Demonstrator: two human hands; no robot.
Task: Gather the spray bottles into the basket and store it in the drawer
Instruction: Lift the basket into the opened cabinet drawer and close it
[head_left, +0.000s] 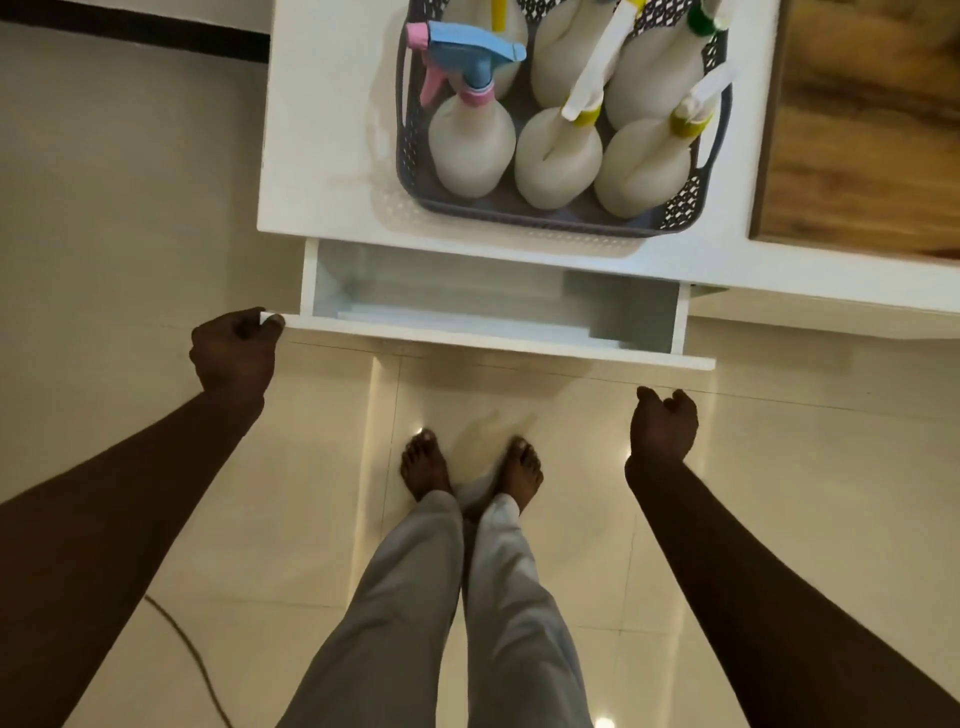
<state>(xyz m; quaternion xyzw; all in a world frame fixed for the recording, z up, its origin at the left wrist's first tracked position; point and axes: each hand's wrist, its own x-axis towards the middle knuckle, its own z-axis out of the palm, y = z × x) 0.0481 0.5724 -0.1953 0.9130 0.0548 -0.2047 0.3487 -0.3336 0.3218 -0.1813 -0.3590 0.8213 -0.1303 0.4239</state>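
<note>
Spray bottles (470, 150) are stood in the basket (519, 221) above the open drawer (493, 335). Its left corner is gripped by the left hand (236, 348); the right hand (662, 426) is held near its right end, loosely curled, empty.

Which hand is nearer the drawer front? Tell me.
Left. The left hand pinches the left end of the drawer front; the right hand hangs apart, near its right end.
</note>
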